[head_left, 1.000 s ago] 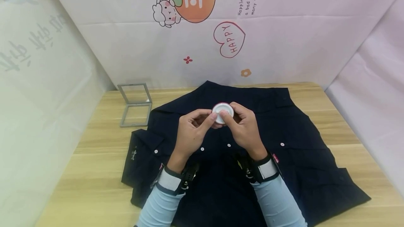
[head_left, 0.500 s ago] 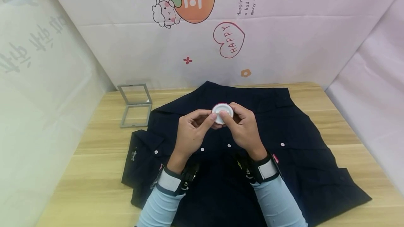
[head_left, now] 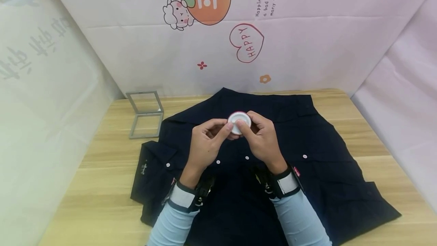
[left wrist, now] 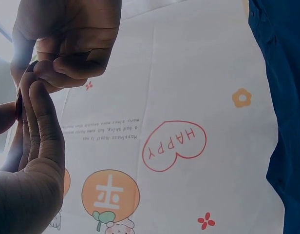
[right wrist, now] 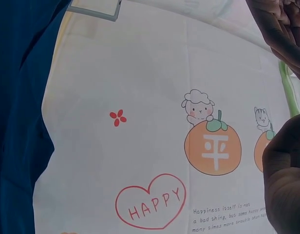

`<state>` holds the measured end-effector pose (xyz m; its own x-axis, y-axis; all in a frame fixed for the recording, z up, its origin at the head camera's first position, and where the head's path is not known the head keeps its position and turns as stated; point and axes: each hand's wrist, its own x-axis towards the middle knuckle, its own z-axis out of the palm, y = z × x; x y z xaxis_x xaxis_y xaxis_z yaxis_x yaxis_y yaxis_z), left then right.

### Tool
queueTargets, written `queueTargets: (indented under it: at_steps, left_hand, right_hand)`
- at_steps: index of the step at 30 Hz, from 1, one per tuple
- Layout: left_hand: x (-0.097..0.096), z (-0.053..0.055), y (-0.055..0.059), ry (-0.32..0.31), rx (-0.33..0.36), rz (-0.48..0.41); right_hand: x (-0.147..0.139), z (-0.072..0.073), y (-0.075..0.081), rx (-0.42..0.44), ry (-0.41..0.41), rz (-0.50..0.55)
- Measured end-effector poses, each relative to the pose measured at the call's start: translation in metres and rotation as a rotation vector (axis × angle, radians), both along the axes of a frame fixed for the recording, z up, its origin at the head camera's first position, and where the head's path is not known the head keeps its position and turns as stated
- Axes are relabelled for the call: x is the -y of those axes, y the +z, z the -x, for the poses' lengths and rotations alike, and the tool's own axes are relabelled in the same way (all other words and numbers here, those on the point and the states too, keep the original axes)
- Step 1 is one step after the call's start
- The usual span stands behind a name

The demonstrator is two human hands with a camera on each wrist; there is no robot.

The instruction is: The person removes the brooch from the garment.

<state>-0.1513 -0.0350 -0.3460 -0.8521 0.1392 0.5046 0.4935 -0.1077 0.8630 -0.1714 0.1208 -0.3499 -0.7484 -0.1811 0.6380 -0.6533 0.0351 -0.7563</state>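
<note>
Both hands hold a small round badge (head_left: 239, 115) close over the dark navy shirt (head_left: 327, 155), its white back facing up and a thin red edge showing at the top. My left hand (head_left: 205, 139) pinches it from the left, thumb at the lower left rim. From the other side my right hand (head_left: 265, 137) grips it, with the thumb lying on the middle of the white back. The badge's front is hidden. In the left wrist view the badge (left wrist: 18, 105) appears edge-on as a dark red sliver between thumb and fingers.
A grey hinged case (head_left: 146, 126) with clear panels stands open at the back left of the wooden table (head_left: 99, 177). The shirt lies spread out, with several white buttons and a red tag (head_left: 296, 171). Printed white cloth (head_left: 307, 48) hangs behind.
</note>
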Motion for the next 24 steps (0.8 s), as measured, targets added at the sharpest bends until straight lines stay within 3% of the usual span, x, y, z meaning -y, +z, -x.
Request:
queueTargets:
  at_steps: [24]
  left_hand:
    - [-0.0014, 0.0006, -0.0002, 0.003, -0.001, 0.005]
  right_hand:
    - [-0.0003, 0.0001, -0.0003, 0.008, -0.02, -0.006]
